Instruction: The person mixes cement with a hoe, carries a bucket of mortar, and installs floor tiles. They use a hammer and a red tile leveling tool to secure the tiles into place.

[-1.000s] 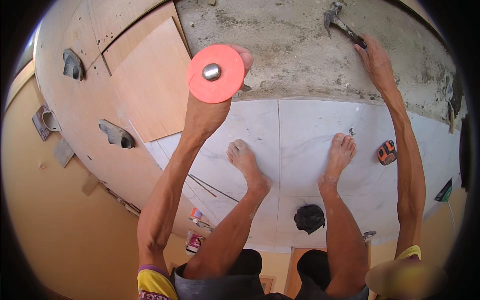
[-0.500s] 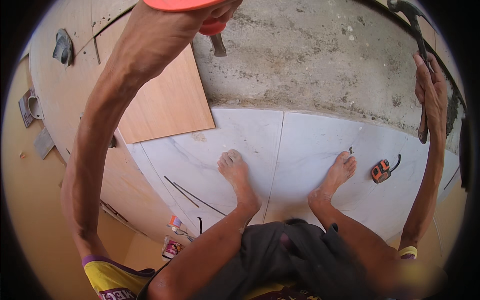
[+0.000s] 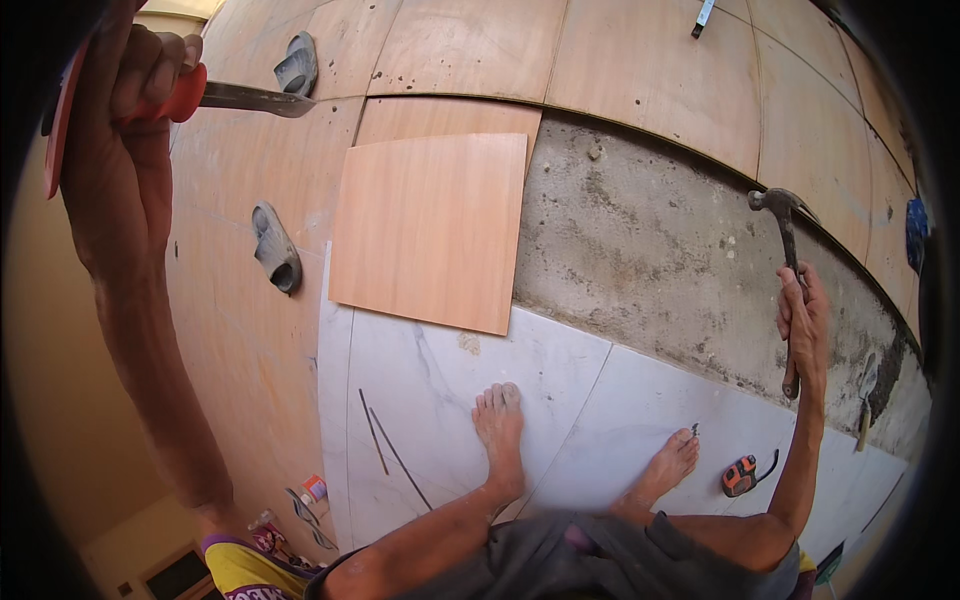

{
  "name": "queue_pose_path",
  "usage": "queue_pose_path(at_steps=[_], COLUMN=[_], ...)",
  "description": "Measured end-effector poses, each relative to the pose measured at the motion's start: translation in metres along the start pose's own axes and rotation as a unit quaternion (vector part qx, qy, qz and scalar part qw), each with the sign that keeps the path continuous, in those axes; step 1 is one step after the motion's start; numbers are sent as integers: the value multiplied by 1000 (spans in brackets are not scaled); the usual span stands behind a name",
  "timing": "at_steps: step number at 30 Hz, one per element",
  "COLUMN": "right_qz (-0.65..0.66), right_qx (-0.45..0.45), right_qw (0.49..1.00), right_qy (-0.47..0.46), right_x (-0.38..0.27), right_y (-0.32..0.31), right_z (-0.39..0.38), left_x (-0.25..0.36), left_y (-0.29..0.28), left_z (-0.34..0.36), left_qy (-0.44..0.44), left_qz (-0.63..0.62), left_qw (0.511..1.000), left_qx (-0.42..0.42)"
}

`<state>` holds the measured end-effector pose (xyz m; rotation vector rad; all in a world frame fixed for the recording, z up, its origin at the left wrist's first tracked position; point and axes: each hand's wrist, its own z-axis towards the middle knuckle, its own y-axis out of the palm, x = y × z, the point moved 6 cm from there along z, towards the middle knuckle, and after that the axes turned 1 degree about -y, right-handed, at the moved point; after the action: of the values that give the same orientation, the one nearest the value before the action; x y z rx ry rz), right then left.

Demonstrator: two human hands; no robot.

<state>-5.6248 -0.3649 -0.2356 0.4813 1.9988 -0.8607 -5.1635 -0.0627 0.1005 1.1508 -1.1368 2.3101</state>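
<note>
My left hand [image 3: 145,100] is raised at the far left, fingers wrapped round the red handle of a chisel [image 3: 255,98]. A red hand guard partly shows beside the fist, and the flat steel blade points right. On the right side my right hand [image 3: 806,320] grips a claw hammer [image 3: 789,235] by its dark handle, head up. The hammer is held over bare rough concrete [image 3: 650,230]. Left of that concrete, a loose wood-look tile [image 3: 430,230] overlaps the white marble-look tiles [image 3: 570,355] where my bare feet stand.
An orange and black tape measure [image 3: 740,477] lies beside my right foot. Two thin dark strips [image 3: 375,430] rest left of my feet. Grey slippers [image 3: 275,250] sit on the wood-look floor [image 3: 450,50]. A trowel [image 3: 866,400] lies at the right.
My view has swung left and tilted up, showing more floor. My left hand has moved to the far left with the chisel, its blade now sideways. The hammer remains in my right hand.
</note>
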Motion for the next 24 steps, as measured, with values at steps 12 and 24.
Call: queue_pose_path(at_steps=[12,24], right_qz=[4,-116], right_qx=[74,132], right_qw=[996,978], right_qy=[53,116], right_x=[69,128], right_y=[-67,-68], right_z=[-98,-103], left_x=[-79,-167], left_y=[305,350], left_z=[-137,-156], left_qy=[-222,-365], left_qz=[-94,-328], left_qw=[930,869], left_qx=[-276,-71])
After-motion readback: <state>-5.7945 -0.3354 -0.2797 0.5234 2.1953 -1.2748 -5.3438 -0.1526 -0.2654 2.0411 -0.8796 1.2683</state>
